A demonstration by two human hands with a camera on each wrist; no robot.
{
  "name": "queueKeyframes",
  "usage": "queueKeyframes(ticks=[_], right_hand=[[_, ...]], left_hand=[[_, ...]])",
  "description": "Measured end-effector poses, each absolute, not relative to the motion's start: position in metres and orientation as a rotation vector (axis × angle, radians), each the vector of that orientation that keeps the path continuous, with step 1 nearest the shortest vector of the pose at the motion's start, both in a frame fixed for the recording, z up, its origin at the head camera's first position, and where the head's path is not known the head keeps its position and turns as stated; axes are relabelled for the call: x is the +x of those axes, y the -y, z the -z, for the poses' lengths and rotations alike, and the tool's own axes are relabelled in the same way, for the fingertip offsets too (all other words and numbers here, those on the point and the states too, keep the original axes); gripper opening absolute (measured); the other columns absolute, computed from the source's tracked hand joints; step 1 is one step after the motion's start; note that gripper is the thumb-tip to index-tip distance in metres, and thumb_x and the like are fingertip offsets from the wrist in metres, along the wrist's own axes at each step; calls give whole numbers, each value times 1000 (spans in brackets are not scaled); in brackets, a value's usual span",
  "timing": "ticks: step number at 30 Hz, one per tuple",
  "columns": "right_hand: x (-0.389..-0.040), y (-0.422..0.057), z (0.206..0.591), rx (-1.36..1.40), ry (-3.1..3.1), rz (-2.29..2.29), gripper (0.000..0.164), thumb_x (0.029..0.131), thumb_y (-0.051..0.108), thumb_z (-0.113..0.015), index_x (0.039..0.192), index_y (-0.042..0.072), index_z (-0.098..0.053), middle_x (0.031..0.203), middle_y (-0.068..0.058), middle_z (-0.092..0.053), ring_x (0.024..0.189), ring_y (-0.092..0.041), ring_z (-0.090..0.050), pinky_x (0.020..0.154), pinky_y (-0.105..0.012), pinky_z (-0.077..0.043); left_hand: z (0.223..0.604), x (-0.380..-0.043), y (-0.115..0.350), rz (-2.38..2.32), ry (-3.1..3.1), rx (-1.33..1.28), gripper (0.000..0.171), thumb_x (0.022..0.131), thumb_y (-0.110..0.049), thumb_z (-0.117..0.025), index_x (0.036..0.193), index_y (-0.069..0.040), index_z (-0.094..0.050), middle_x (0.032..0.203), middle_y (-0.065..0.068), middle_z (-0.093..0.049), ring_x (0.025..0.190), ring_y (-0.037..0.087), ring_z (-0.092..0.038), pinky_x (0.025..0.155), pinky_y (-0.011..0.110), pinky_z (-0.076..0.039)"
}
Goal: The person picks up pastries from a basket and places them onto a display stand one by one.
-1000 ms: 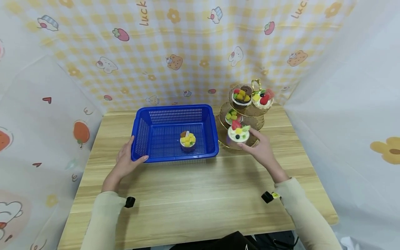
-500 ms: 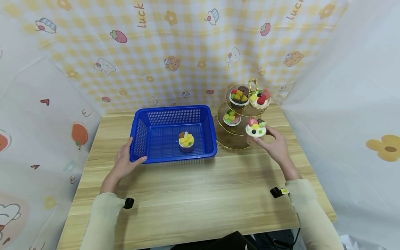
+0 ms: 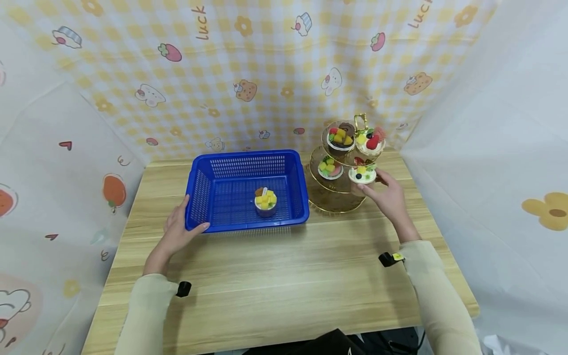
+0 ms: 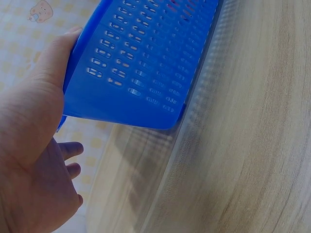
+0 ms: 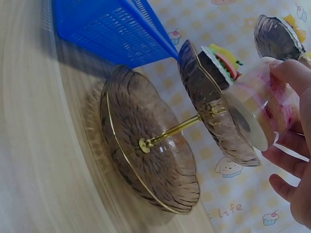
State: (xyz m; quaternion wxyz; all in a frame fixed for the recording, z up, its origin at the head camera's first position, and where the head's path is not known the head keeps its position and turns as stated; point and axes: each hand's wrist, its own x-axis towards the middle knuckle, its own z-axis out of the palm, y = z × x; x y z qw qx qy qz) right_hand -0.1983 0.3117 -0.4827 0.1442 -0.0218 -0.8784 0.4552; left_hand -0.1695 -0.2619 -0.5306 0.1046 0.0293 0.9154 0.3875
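Observation:
My right hand (image 3: 390, 199) pinches a toy cupcake (image 3: 362, 175) topped with white cream and fruit pieces. Its pink-and-cream cup (image 5: 269, 99) is at the middle tier of a three-tier stand (image 3: 338, 201), base against or just over the plate; I cannot tell which. Another fruit-topped cupcake (image 3: 330, 168) sits beside it on that tier. On the top tier are a chocolate cupcake (image 3: 340, 138) and a cream one with strawberry (image 3: 370, 142). My left hand (image 3: 176, 229) holds the near left corner of a blue plastic basket (image 3: 246, 228), thumb along the front rim. A yellow-topped cupcake (image 3: 266, 199) stands inside.
The stand's bottom tier (image 5: 150, 141) rests on the wooden table (image 3: 266, 276), right of the basket. A gold handle (image 3: 360, 120) rises from the top tier. Patterned cloth (image 3: 248, 59) hangs behind the table, and white sheets flank both sides.
My right hand has carried the cupcake from the stand's front to the right, then inward to the middle tier, under the top plate. My left hand stays at the basket corner.

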Motion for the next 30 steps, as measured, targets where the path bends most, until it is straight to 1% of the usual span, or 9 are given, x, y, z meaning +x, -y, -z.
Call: queueKeyframes(ticks=[4,9,12,15,22,30], right_hand=[[-207,-310,484,-65,2488,-1313,57,80,29,-83,130,10,-64,120,-17,-68,107,-22,-58,107,-50,-39],[-216,-307,486,-77,2467,-1300,57,80,30,-82,129,8,-64,120,-18,-68,111,-27,-60,103,-47,-43],[-220,-306,487,-85,2473,-1271,58,81,31,-81,128,4,-62,119,-21,-67,112,-34,-60,103,-49,-43],[-225,-305,488,-96,2479,-1251,59,81,31,-81,129,3,-60,120,-23,-67,113,-38,-59,103,-52,-42],[-232,-306,494,-88,2465,-1246,63,79,27,-82,133,3,-56,121,-24,-65,112,-38,-59,103,-52,-42],[-236,-305,495,-68,2510,-1128,61,77,30,-83,126,1,-61,124,-23,-66,121,-41,-57,106,-55,-41]], left_hand=[[532,-170,263,-1148,-2699,89,110,90,-48,-68,158,-25,15,164,31,0,149,54,8,112,75,8],[530,-170,262,-1139,-2696,80,110,90,-47,-68,159,-25,15,163,31,-1,149,54,8,113,75,7],[529,-169,262,-1132,-2700,77,110,90,-47,-68,159,-25,15,163,32,-1,149,54,8,113,74,7],[530,-169,262,-1128,-2704,81,110,90,-47,-68,158,-25,15,163,32,-2,150,53,7,113,74,7],[532,-171,262,-1120,-2706,81,110,90,-48,-67,158,-26,16,164,30,-1,150,53,6,113,74,7],[532,-171,263,-1126,-2707,77,110,90,-47,-68,158,-26,15,164,31,-1,150,53,6,113,74,7]])
